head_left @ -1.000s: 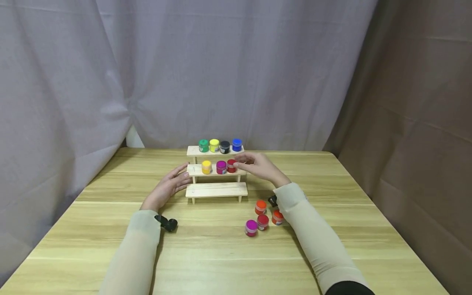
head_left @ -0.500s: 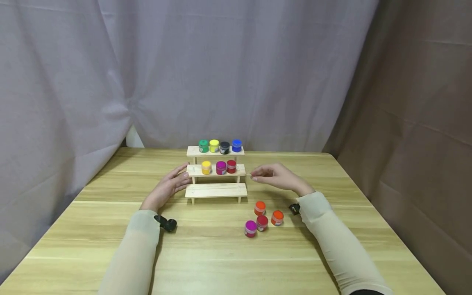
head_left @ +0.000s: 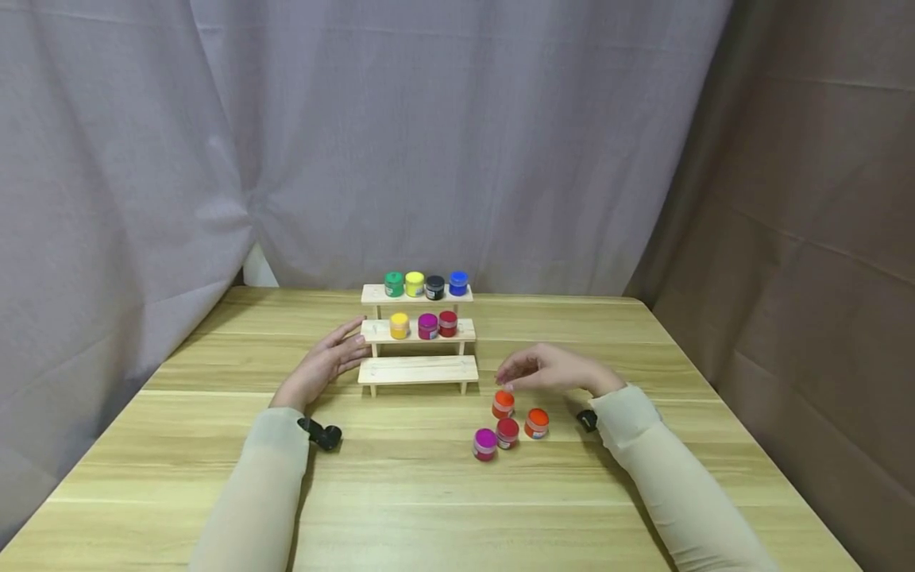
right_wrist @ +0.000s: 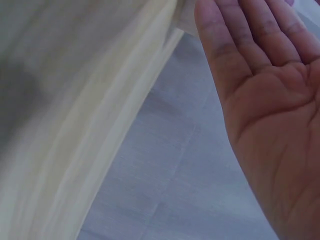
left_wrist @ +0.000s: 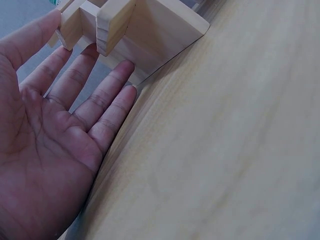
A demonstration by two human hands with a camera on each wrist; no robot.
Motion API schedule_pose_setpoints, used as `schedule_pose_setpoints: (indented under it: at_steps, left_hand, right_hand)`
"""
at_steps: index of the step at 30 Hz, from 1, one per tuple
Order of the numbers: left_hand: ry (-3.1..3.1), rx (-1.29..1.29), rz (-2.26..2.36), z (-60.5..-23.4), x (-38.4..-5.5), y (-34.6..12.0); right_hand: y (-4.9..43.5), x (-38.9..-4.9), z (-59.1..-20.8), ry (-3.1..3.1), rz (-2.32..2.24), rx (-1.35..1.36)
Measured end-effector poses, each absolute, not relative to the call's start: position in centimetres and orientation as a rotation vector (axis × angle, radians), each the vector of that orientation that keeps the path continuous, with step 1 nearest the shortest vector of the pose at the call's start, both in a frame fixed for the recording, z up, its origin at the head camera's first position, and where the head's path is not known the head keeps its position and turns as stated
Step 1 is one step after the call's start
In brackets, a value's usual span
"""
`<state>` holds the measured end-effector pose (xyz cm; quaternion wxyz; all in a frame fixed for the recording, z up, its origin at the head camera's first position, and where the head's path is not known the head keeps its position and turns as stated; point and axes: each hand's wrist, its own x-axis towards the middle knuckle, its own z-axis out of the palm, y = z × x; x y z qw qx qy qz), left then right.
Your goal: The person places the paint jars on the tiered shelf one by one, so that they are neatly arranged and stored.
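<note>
My left hand (head_left: pixel 323 367) lies with fairly straight fingers against the left side of a three-step wooden stand (head_left: pixel 418 370); the left wrist view shows the fingertips at the stand's wood (left_wrist: pixel 160 35). My right hand (head_left: pixel 554 369), fingers loosely bent and holding nothing, hovers just above and behind an orange-red paint jar (head_left: pixel 503 405). Close by on the table are a second orange-red paint jar (head_left: pixel 537 423), a red paint jar (head_left: pixel 507 434) and a purple paint jar (head_left: pixel 484 445). The right wrist view has the palm (right_wrist: pixel 275 110), its fingertips cut off by the frame.
On the top step stand green (head_left: pixel 394 284), yellow (head_left: pixel 415 284), black (head_left: pixel 434 287) and blue jars (head_left: pixel 458 284). The middle step bears golden-yellow (head_left: pixel 399 326), purple (head_left: pixel 427 326) and red jars (head_left: pixel 447 324). A grey curtain (head_left: pixel 457 143) hangs behind the wooden table (head_left: pixel 400 500).
My right hand has let go of the red jar on the middle step, then moved right and down toward the loose jars. The left hand stays by the stand.
</note>
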<state>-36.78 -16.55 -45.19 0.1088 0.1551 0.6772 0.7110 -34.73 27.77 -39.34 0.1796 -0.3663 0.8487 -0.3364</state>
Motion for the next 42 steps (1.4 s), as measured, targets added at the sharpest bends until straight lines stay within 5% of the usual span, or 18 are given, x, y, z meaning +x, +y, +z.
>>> schedule_pose_setpoints:
  at_steps: [42]
  left_hand:
    - [1.992,0.439,2.074,-45.0,-36.9,-16.6]
  right_hand:
    - [27.6,-34.2,-41.1,2.384,-0.889,-0.959]
